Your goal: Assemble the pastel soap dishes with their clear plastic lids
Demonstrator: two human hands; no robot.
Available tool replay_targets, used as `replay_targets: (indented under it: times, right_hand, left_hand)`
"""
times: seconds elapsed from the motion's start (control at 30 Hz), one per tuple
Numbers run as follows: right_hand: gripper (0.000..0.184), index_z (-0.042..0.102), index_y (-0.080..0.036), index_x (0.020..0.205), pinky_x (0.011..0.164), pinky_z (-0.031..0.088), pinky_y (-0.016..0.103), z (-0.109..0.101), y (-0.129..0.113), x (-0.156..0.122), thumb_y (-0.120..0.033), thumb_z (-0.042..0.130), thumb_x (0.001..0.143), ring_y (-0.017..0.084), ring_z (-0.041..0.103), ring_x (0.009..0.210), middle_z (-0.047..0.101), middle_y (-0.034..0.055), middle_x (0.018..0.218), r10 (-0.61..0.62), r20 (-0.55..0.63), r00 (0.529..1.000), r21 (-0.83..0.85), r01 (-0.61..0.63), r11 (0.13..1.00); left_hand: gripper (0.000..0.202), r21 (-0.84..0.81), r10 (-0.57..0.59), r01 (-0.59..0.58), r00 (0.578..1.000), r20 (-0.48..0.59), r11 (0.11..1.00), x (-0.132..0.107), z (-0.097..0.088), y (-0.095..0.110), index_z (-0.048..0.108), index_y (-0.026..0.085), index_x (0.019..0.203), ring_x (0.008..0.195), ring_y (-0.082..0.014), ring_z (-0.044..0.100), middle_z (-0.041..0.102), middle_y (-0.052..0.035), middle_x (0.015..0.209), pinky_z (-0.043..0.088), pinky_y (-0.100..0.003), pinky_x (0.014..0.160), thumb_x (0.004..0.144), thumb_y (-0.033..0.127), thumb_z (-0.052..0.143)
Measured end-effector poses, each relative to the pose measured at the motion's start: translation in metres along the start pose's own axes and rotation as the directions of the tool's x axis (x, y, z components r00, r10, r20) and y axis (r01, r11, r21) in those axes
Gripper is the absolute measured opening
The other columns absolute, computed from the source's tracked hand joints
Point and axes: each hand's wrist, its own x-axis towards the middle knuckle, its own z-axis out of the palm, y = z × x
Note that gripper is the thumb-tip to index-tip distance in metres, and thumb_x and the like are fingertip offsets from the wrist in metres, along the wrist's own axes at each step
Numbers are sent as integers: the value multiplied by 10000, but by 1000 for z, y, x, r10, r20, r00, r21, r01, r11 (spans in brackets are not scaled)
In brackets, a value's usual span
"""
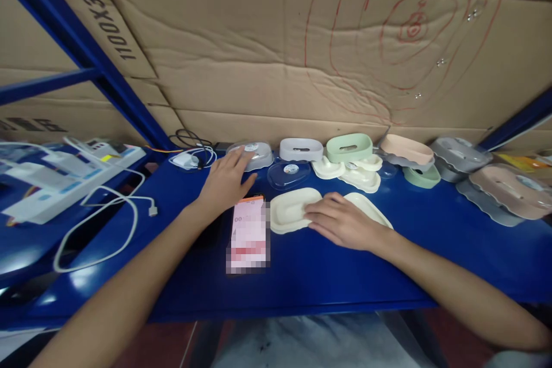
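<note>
My left hand (227, 181) reaches over the blue table, fingers stretched out and thumb apart. Its fingertips lie at the left side of a grey soap box with a clear lid (257, 156); whether they press on it I cannot tell. A lit phone (249, 233) lies below this hand. My right hand (340, 221) has its fingers closed at the right end of a shallow cream tray (287, 213). Another cream piece (366, 207) is partly hidden behind that hand. A clear oval lid (288, 174) with a round sticker lies just beyond the tray.
Along the back stand a lilac box (301, 149), a green box (348, 148), small cream parts (362, 177) and a peach box (407, 149). Grey and pink boxes (511, 190) sit at the right. A power strip (73, 184) and a white cable (135, 213) occupy the left. Cardboard (241, 40) walls the back.
</note>
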Motion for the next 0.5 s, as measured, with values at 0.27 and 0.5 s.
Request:
replay_targets:
  times: [0.27,0.5]
  right_hand:
    - [214,707,-212,1226,990,485,453,-44,63,-13,-249,552,1083,279,700,1141,766,120,1246,230,-208,951,-256,-279,925]
    - [368,639,-178,1382,1067,491,551,-36,111,-24,-279,473,1069,367,610,1314,652,190,1427,433,-323,841,-256,-519,816]
  left_hand:
    - [549,41,-56,58,998,-33,997,2,1,-5,578,212,1482,1331,-435,573,608,-203,1431,453,-637,1115,972,409,636]
    - [435,-100,-113,109,993,-38,989,2,2,-8,618,260,1403,1326,-383,612,583,-157,1477,555,-547,1070,982,371,612]
